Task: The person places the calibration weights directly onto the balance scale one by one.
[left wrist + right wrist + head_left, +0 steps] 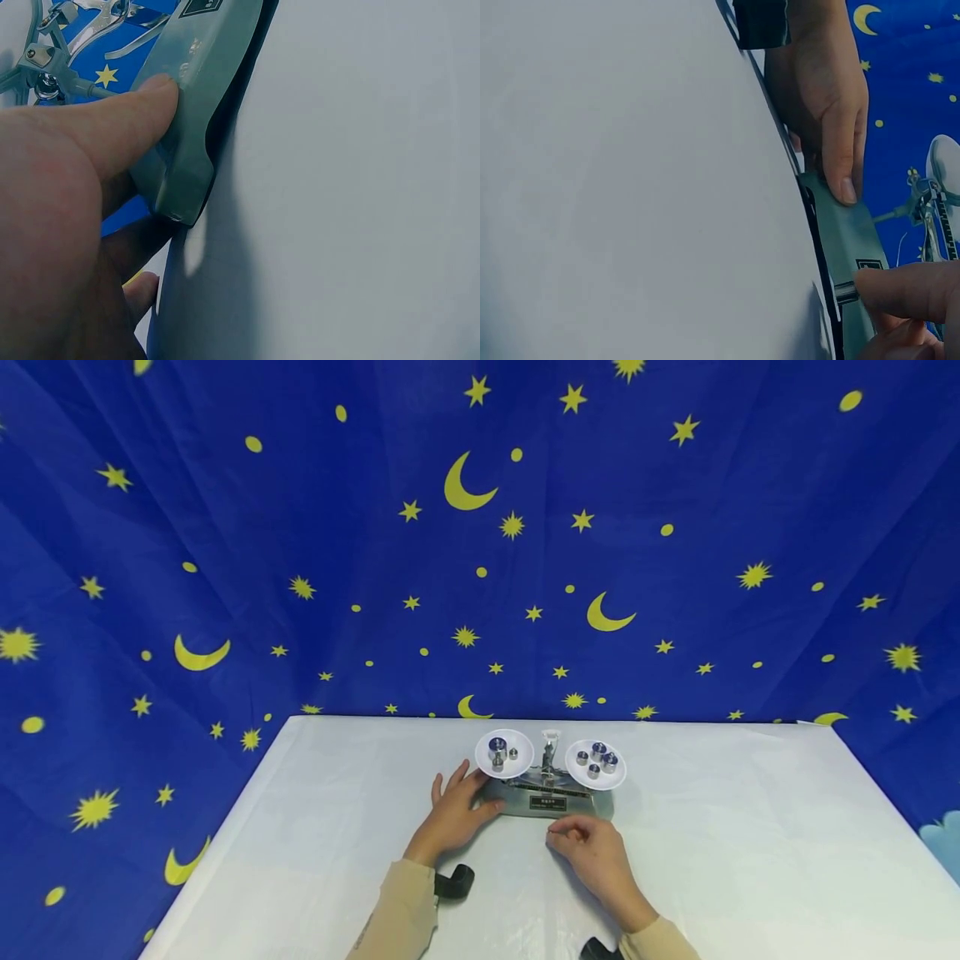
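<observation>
A balance scale with a grey-green base stands on the white table. Its left white pan bears three shiny metal weights; several more sit in the right pan. At the base's left end, my left hand grips it, thumb on top and the other fingers around the far side. Just in front of the base, my right hand pinches a small metal weight at its fingertips. Most of that weight is hidden by the fingers in the head view.
The white table reaches back to a blue cloth with yellow stars and moons. Behind the base, between the two pans, rises the scale's metal pointer post. Black wrist mounts stick out near both sleeves.
</observation>
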Tool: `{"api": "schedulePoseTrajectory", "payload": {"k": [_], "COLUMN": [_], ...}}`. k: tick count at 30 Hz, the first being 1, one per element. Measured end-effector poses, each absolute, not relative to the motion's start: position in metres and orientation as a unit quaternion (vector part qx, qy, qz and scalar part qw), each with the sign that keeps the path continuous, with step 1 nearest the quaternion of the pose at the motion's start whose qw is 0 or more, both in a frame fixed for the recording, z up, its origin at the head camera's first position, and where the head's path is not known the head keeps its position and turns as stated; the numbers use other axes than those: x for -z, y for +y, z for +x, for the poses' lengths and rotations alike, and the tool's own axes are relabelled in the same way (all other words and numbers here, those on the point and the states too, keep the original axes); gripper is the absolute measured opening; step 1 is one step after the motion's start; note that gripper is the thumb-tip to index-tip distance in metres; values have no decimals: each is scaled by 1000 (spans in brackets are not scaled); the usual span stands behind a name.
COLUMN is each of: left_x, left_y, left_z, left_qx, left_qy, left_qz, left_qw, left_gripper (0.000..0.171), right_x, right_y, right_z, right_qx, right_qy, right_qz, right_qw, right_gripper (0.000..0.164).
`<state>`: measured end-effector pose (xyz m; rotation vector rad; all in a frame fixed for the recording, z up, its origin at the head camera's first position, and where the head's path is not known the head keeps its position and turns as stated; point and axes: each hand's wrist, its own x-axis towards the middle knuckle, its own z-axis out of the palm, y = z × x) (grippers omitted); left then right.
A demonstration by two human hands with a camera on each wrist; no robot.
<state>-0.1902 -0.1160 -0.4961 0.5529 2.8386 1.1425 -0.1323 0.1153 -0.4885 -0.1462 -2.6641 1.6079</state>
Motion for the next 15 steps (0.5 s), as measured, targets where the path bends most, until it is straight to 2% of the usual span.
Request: {"api": "schedulePoseTrajectory", "payload": {"k": [15], "left_x": [496], "left_y": [-115], "left_z": [-191], "left_qx": [-371], "left_qy": [911], "left_qz": [177], "left_qw": [12], "left_gripper": [62], "right_x": [483], "right_y": [116], "right_z": [-130], "right_qx": [-528], "right_qy": [-847], "right_qz": [-48], "right_qw": [19], "right_gripper": [8]}}
